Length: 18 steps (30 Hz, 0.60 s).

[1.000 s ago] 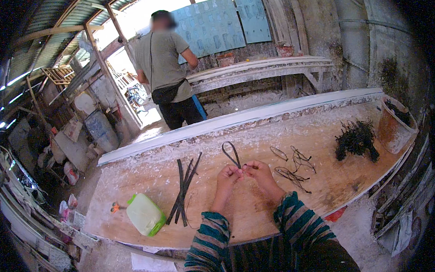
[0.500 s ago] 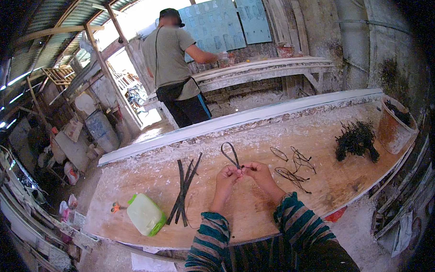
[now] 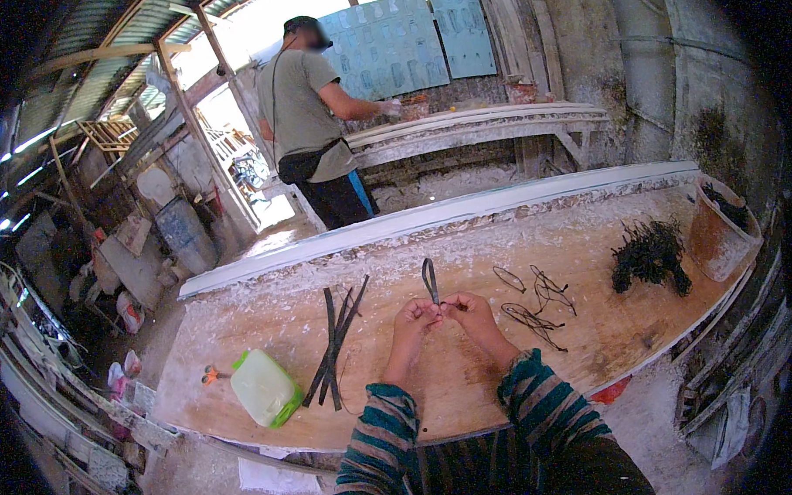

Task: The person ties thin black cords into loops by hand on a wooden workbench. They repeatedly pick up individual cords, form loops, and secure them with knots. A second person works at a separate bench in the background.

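Both hands close together over the middle of the counter. Left hand and right hand almost touching, fingers pinched tight on the low end of a thin dark loop. Loop standing up and away from the fingers, toward the far edge of the counter, long and narrow, pointing almost straight away from the body. Held right between the two hands, neither one nearer. Hard to tell which fingers press hardest, too small to see.

Left of the loop, well apart: a bunch of dark flat strips, lying at a slant. Farther left of the loop, near the front edge: a pale green jug lying flat. Just right of the loop: a few bent wire pieces. Far right of the loop: a dark tangled heap and beside it a brown bucket. Beyond the loop, past the counter: another person busy at a second bench.
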Each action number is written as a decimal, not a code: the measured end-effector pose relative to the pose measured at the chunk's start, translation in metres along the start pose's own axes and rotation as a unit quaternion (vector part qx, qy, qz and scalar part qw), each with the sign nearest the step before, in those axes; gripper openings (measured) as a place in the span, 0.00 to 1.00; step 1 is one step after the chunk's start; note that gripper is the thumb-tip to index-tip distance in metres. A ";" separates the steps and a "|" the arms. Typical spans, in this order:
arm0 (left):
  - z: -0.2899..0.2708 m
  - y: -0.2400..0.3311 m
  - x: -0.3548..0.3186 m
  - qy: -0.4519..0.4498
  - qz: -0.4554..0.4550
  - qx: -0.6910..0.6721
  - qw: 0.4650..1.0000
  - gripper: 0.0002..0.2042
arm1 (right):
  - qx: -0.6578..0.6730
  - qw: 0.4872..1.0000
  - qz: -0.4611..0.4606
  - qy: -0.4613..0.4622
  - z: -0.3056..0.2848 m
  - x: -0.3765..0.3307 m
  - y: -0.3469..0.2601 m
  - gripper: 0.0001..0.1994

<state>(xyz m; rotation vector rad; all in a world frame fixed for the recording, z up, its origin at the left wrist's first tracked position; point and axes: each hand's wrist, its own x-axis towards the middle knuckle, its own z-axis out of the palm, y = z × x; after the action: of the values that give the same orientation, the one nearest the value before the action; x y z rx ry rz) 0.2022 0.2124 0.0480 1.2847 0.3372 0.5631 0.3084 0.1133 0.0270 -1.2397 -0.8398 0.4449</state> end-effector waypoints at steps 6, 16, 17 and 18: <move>0.000 0.000 0.000 -0.004 -0.001 -0.041 0.999 0.05 | -0.004 1.000 -0.013 0.019 0.005 -0.004 -0.010 0.06; 0.002 -0.003 -0.001 -0.019 0.015 -0.090 0.996 0.06 | 0.049 0.998 0.017 0.034 0.001 0.000 -0.002 0.07; 0.003 -0.004 -0.001 -0.022 0.026 -0.099 0.994 0.06 | 0.069 0.997 0.024 0.032 0.001 -0.001 -0.004 0.07; 0.003 -0.006 0.000 -0.027 0.039 -0.109 0.993 0.07 | 0.089 0.995 0.029 0.030 0.001 -0.001 -0.006 0.07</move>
<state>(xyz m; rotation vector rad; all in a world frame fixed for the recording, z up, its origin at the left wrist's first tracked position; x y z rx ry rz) 0.2050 0.2092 0.0427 1.1035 0.1761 0.6120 0.3061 0.1112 0.0328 -1.1093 -0.6993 0.5166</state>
